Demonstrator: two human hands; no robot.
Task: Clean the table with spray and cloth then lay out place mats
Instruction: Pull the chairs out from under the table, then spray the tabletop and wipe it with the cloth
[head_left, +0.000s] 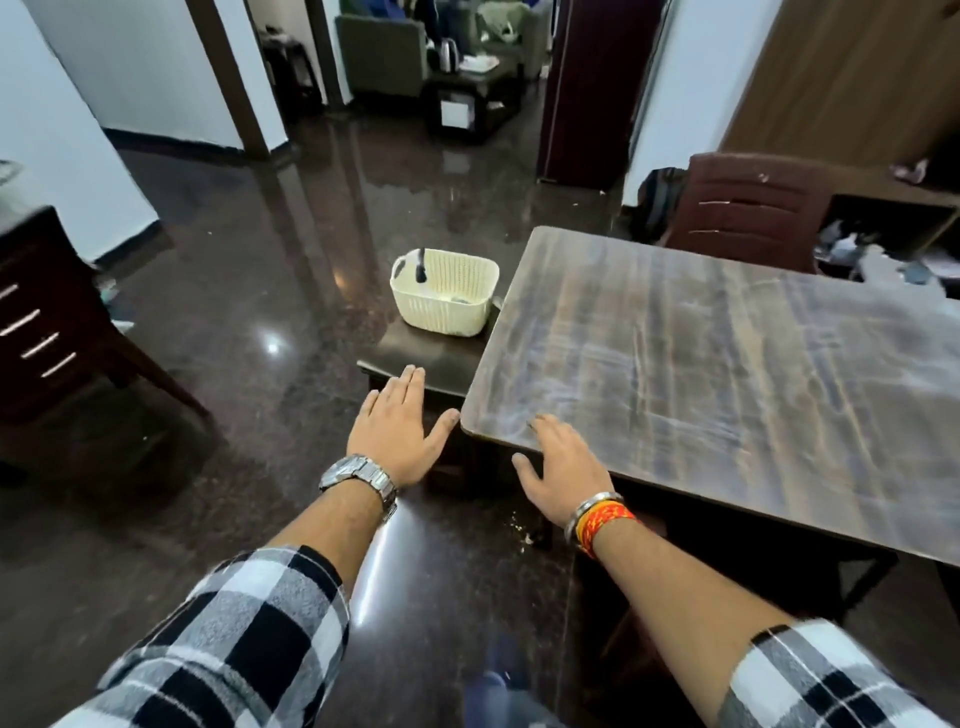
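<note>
Both hands are empty with fingers spread flat: the left hand (397, 426) hovers palm down over the near edge of a low dark stool (431, 358), and the right hand (563, 470) lies at the near left corner of the table (727, 374), its fingertips over the tabletop. On the stool's far end, just left of the table, sits a cream basket (444, 299) with a dark nozzle-like piece sticking up at its far rim. A brown chair (748, 208) stands at the table's far side.

Dark wood-grain table (727, 374), bare top, streaky sheen
</note>
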